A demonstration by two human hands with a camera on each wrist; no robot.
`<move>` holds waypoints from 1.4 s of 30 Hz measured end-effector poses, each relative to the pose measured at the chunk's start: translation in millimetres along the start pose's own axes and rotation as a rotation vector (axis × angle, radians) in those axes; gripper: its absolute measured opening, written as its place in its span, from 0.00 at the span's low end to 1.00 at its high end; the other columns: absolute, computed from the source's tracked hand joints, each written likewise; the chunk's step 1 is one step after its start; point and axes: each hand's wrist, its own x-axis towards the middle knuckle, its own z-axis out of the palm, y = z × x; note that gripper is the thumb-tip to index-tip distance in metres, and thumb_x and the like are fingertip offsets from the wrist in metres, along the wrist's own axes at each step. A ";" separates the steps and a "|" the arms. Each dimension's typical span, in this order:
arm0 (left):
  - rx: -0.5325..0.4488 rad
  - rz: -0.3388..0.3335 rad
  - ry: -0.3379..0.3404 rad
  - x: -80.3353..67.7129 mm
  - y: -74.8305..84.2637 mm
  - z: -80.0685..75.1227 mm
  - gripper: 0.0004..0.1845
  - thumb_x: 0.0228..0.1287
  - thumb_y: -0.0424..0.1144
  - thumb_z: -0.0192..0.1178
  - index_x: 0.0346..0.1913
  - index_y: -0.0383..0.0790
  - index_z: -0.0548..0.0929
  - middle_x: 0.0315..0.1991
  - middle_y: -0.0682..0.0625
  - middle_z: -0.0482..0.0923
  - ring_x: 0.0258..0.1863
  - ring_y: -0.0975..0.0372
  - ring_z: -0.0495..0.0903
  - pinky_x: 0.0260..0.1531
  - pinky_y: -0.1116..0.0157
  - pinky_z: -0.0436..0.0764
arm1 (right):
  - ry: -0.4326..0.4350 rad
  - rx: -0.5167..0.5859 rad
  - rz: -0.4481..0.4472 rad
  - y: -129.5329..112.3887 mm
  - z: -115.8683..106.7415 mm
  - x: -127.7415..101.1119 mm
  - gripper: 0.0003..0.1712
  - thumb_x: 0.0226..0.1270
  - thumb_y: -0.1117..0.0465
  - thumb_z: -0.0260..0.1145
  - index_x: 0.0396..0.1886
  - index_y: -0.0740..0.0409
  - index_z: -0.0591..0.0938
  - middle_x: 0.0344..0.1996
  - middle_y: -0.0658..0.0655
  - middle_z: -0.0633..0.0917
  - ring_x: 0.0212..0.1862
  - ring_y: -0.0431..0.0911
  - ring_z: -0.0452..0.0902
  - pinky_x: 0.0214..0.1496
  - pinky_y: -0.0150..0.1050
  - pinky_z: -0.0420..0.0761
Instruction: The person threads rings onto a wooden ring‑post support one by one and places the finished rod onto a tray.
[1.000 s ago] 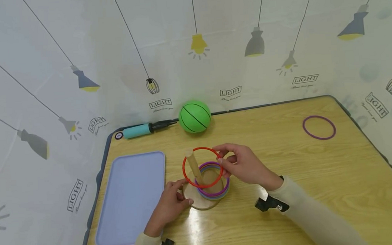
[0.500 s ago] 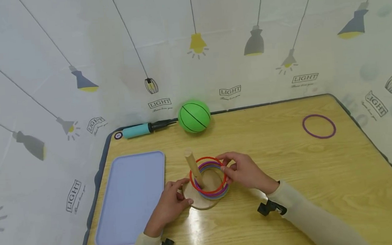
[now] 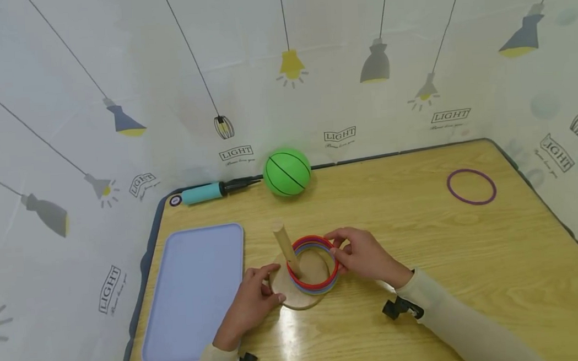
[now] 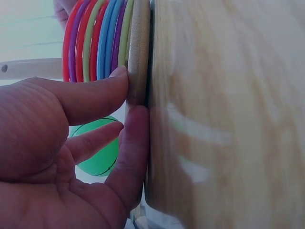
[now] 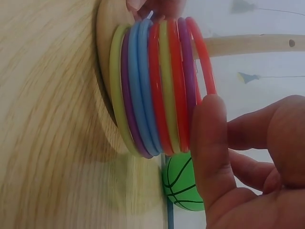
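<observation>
A wooden ring-toss stand (image 3: 296, 297) has a round base and a tilted peg (image 3: 284, 242), and stands mid-table. Several coloured rings (image 3: 325, 282) are stacked round the peg on the base, with a red ring (image 3: 306, 240) on top. My left hand (image 3: 277, 282) pinches the base's left rim; in the left wrist view thumb and finger clamp that wooden rim (image 4: 138, 62) beside the rings (image 4: 95, 43). My right hand (image 3: 334, 252) pinches the red ring at the stack's right side. In the right wrist view a finger (image 5: 209, 143) lies against the top red ring (image 5: 202, 57).
A lone purple ring (image 3: 471, 187) lies at the far right of the wooden table (image 3: 423, 260). A green ball (image 3: 287, 172) and a teal hand pump (image 3: 210, 192) sit along the back edge. A pale blue tray (image 3: 193, 291) lies to the left of the stand.
My right hand has lowered the red ring from the top of the peg down onto the stack. The left hand has stayed on the base.
</observation>
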 end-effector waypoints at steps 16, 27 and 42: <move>-0.015 0.020 0.008 -0.6 -0.3 0.0 0.34 0.65 0.34 0.75 0.73 0.43 0.77 0.55 0.37 0.71 0.36 0.68 0.79 0.36 0.71 0.80 | 0.057 -0.087 0.041 13.0 -17.3 -4.3 0.18 0.77 0.69 0.64 0.63 0.67 0.82 0.40 0.59 0.85 0.27 0.53 0.85 0.27 0.37 0.83; -0.004 0.009 0.002 -0.5 0.2 -1.0 0.34 0.65 0.35 0.76 0.73 0.45 0.77 0.55 0.38 0.71 0.36 0.67 0.78 0.36 0.70 0.79 | 0.202 -0.206 -0.014 37.8 -72.3 -13.4 0.20 0.80 0.57 0.66 0.64 0.63 0.83 0.43 0.61 0.89 0.38 0.54 0.89 0.37 0.37 0.86; 0.012 0.032 0.005 -0.2 1.7 -0.2 0.35 0.62 0.35 0.77 0.72 0.44 0.78 0.53 0.38 0.74 0.37 0.63 0.79 0.36 0.69 0.77 | 0.408 -0.405 0.032 72.7 -153.3 -31.5 0.24 0.82 0.47 0.62 0.64 0.59 0.83 0.45 0.59 0.87 0.43 0.41 0.82 0.38 0.31 0.81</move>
